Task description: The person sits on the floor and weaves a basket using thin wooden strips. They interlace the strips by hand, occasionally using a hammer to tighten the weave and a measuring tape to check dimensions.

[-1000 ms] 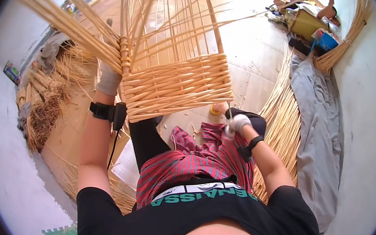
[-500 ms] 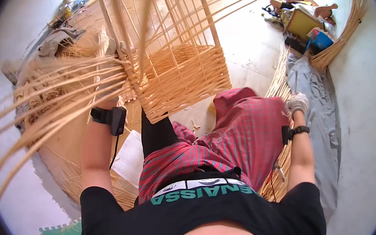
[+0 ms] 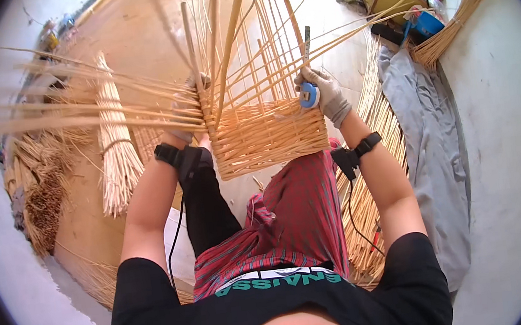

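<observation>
A partly woven rattan basket (image 3: 271, 139) stands upright before me, its woven band low down and bare stakes rising above it. My gloved left hand (image 3: 183, 110) is closed round its left corner, partly hidden behind long loose weaving strands (image 3: 138, 106) that fan out leftward. In my gloved right hand (image 3: 329, 90) is a blue tape measure (image 3: 309, 94), pressed to the right corner above the weave. A short length of its blade (image 3: 307, 45) sticks up beside the thick corner stake (image 3: 290, 14). Below the basket lies red checked cloth (image 3: 297, 203) over my lap.
A tied reed bundle (image 3: 118, 140) and a darker heap of reeds (image 3: 45, 193) lie left. Loose reeds (image 3: 374, 169) and a grey sheet (image 3: 427, 163) run along my right. A blue container (image 3: 428, 24) and another reed bundle (image 3: 454, 28) are at the far right.
My right hand has come up from the reeds on the right to the basket's right corner, now with the tape measure. The basket sits lower and slightly further right in view.
</observation>
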{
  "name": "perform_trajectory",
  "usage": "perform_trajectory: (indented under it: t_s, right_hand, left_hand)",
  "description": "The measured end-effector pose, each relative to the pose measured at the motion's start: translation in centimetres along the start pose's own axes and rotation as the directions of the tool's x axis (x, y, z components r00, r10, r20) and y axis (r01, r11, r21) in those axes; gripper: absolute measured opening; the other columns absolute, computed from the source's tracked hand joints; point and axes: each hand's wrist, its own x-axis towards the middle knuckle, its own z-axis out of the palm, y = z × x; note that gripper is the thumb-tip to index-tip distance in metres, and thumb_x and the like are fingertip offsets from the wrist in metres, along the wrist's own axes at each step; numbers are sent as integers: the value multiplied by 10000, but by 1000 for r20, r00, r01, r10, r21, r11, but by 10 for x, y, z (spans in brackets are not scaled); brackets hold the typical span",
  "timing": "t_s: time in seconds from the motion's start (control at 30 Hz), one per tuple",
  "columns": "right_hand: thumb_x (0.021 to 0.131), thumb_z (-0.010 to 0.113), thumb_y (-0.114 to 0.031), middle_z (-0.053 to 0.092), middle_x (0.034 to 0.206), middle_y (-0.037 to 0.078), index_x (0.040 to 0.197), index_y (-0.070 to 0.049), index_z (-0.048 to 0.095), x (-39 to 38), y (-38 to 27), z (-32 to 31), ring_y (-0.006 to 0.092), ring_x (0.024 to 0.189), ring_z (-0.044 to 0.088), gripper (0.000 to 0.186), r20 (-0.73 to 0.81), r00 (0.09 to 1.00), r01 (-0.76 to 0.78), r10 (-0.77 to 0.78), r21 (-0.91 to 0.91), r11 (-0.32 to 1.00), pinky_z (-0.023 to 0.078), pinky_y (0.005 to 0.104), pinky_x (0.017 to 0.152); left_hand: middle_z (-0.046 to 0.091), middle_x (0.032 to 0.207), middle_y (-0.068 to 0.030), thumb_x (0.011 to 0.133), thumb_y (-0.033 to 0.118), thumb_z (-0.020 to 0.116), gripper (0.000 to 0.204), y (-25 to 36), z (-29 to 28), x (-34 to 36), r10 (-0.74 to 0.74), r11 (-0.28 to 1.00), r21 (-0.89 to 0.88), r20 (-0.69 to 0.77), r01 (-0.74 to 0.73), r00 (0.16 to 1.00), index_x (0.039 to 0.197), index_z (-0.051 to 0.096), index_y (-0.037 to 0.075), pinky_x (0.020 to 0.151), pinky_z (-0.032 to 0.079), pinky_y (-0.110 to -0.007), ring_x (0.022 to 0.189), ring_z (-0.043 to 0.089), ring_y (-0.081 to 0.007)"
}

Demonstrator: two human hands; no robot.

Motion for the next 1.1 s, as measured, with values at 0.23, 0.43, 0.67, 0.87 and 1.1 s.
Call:
perform_trajectory:
  t_s: [0.23, 0.43, 0.67, 0.87, 1.1]
  right_hand:
    - [995, 651, -323, 731, 943, 57, 1011, -22, 715, 85, 142, -70, 133, 849, 668, 308, -149, 975, -216, 164, -482, 849, 543, 289, 788]
    - [1008, 607, -337, 717, 990, 111, 934, -7, 688, 81, 145, -77, 204, 1002, 662, 347, 19, 987, -152, 159, -211, 966, 519, 331, 907]
    - [1051, 512, -303, 696, 1050, 157, 901, -8, 643, 57, 154, -79, 303, 1177, 601, 356, 77, 992, -80, 99, -218, 973, 411, 436, 1073]
    - [1044, 530, -302, 689, 1080, 141, 931, -27, 635, 39, 141, -65, 285, 1159, 611, 315, -19, 984, -179, 179, -173, 969, 495, 408, 984]
    - [1021, 579, -278, 691, 1019, 91, 916, 5, 682, 17, 141, -50, 156, 931, 617, 319, -10, 999, -34, 32, -226, 974, 486, 295, 861]
  left_hand:
    - [706, 875, -39, 992, 431, 637, 325, -152, -112, 94, -275, 951, -195, -183, 240, 944, 986, 695, 111, 646, 576, -318, 755, 678, -157]
    - [639, 731, 34, 960, 335, 715, 189, -119, -84, 81, -394, 889, -305, -130, 342, 910, 917, 674, 155, 559, 535, -251, 619, 619, -95]
    - [632, 686, 40, 959, 261, 721, 188, -146, -98, 60, -228, 951, -267, -258, 157, 939, 826, 682, 134, 540, 460, -244, 587, 560, -63]
    - [662, 1051, -43, 1077, 143, 433, 506, -128, -88, 34, -174, 914, -405, -331, 27, 927, 1552, 318, 9, 647, 581, -251, 726, 629, -67]
    - [670, 790, -2, 988, 246, 679, 148, -115, -79, 45, -207, 898, -436, -301, 58, 931, 988, 670, 99, 593, 577, -239, 695, 674, -116]
